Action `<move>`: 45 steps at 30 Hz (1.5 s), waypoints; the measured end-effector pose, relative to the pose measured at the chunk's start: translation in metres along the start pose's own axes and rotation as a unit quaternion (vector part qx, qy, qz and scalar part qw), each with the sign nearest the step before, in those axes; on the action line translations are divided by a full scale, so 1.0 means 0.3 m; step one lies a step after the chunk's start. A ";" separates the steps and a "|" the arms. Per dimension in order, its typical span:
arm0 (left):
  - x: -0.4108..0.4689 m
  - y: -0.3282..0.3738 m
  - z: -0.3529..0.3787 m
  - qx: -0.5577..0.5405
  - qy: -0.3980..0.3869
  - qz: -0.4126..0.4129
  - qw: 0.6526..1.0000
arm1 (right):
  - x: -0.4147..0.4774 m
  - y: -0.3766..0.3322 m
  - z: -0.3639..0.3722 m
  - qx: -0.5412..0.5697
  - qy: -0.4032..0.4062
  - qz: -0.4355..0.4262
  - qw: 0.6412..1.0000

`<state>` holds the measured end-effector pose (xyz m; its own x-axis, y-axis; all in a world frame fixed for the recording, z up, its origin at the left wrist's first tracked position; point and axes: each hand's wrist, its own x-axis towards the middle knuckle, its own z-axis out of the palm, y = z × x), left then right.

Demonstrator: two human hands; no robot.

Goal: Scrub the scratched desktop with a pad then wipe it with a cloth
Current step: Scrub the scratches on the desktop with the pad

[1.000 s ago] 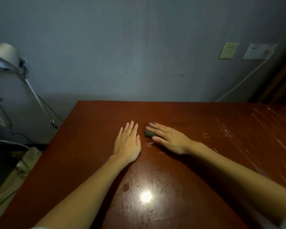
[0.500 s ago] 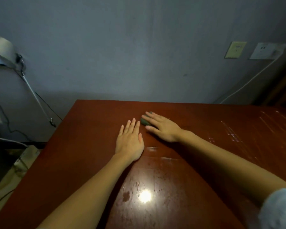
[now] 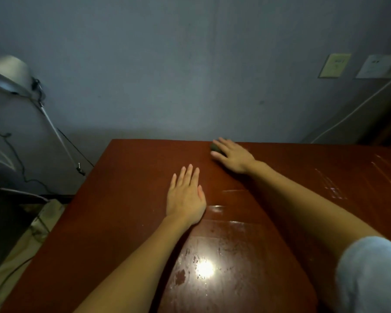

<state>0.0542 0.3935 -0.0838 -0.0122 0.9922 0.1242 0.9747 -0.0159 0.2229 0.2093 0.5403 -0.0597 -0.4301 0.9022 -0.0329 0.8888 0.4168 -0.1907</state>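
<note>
At the far edge of the bench [image 3: 122, 199], close to the wall, right grip [image 3: 233, 155] lies on the pad [image 3: 213, 147]. Its fingers are straight and laid flat over the pad, pressing it onto the wood. Pad is dark green, mostly hidden under the fingers, only its left end showing. Left grip [image 3: 185, 197] rests palm down on the bench nearer the person, fingers straight and close together, holding nothing, well apart from the pad. Bench is reddish-brown and glossy. Bright glare spot [image 3: 204, 268] near the front, worn patches around it. Pale scratches [image 3: 332, 188] on the right side. Light sleeve [image 3: 370, 274] on the right upper arm. Desk lamp [image 3: 9, 73] off the bench's left side, on a thin arm. Yellowish wall plate [image 3: 334, 65] upper right, white wall plate [image 3: 377, 66] just beside it, white cable [image 3: 348, 116] running down the wall below them.
</note>
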 end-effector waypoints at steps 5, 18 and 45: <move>0.006 -0.003 0.003 0.006 -0.006 0.002 1.000 | -0.237 0.028 0.025 0.007 -0.006 -0.130 0.991; 0.005 -0.002 0.009 0.002 -0.003 0.004 1.000 | -0.106 0.084 -0.001 -0.009 -0.010 -0.008 1.000; -0.001 -0.009 0.008 0.003 0.004 0.007 1.000 | -0.383 0.209 -0.020 0.016 -0.007 -0.064 0.998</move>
<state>0.0520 0.3935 -0.0866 -0.0010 0.9908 0.1352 0.9759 -0.0285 0.2162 0.3154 0.4635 -0.0621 -0.5421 0.8401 -0.0196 0.8209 0.5245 -0.2258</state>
